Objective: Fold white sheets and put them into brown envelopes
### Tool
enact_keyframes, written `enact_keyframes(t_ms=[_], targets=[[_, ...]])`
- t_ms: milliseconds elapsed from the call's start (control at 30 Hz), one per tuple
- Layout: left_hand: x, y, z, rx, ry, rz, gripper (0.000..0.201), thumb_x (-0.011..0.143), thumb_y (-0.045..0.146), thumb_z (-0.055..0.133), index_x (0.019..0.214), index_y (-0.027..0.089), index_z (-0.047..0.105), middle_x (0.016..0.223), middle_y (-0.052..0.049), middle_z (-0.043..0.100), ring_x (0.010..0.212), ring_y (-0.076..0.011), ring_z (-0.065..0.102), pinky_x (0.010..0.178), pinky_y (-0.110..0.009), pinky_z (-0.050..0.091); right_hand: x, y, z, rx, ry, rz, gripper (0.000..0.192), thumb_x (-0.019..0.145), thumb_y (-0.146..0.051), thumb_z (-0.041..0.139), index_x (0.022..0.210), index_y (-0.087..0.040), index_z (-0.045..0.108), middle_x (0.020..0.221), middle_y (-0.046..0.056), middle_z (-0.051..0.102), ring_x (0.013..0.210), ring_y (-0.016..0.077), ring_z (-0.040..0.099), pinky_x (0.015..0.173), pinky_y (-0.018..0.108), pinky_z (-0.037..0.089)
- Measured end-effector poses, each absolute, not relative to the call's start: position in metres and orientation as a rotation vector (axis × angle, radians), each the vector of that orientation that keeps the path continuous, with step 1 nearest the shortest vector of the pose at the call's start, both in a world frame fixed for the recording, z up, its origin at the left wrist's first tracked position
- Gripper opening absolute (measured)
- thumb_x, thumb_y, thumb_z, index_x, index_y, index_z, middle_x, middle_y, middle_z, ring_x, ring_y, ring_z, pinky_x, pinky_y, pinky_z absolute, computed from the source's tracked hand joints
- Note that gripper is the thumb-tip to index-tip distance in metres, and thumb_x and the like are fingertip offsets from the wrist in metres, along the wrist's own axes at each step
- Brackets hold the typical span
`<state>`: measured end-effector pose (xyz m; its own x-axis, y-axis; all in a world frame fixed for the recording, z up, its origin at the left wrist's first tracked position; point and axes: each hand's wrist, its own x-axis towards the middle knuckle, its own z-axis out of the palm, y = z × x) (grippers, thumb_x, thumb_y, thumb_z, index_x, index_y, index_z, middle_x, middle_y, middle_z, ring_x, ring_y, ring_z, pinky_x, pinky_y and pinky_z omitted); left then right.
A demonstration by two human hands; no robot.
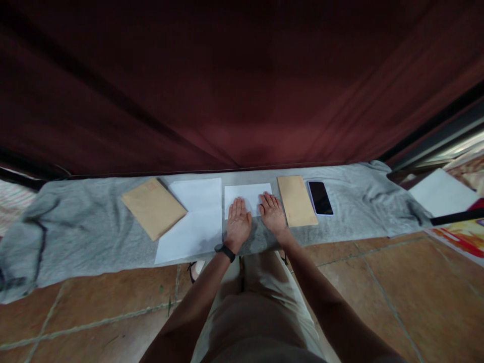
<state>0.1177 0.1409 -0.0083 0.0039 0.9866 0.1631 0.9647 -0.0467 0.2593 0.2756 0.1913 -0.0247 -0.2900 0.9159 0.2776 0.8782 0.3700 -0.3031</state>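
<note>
My left hand and my right hand lie flat, palms down, on the near edge of a small white folded sheet of paper. The sheet rests on a grey cloth spread over the floor. A black band wraps my left wrist. Left of the sheet lies a larger white paper, and beyond it a brown envelope. To the right of my right hand sits a second brown envelope, with a black phone next to it.
A dark red curtain hangs behind the cloth. Brown floor tiles run in front. White paper and colourful printed material lie at the far right. My legs in beige trousers fill the lower middle.
</note>
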Motion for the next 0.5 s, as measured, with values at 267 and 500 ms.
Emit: enact_keyframes(t_ms=[267, 500], targets=[[0.13, 0.182, -0.008, 2.347, 1.853, 0.329, 0.056, 0.105, 0.034, 0.028, 0.156, 0.015, 0.04, 0.165, -0.007, 0.034, 0.156, -0.0255, 0.024, 0.128, -0.047, 0.021, 0.278, 0.191, -0.026, -1.515, -2.245, 0.1, 0.048, 0.105, -0.028, 0.04, 0.15, -0.013, 0.05, 0.158, 0.014, 0.046, 0.146, 0.029, 0.04, 0.121, 0.048, 0.029], [0.112, 0.198, -0.014, 2.388, 1.868, 0.338, 0.056, 0.106, 0.039, 0.028, 0.156, 0.017, 0.04, 0.166, -0.006, 0.033, 0.156, -0.0251, 0.023, 0.128, -0.045, 0.019, 0.276, 0.193, -0.027, -1.536, -2.222, 0.114, 0.047, 0.106, -0.032, 0.041, 0.148, -0.015, 0.052, 0.156, 0.014, 0.048, 0.145, 0.0289, 0.041, 0.12, 0.049, 0.03]])
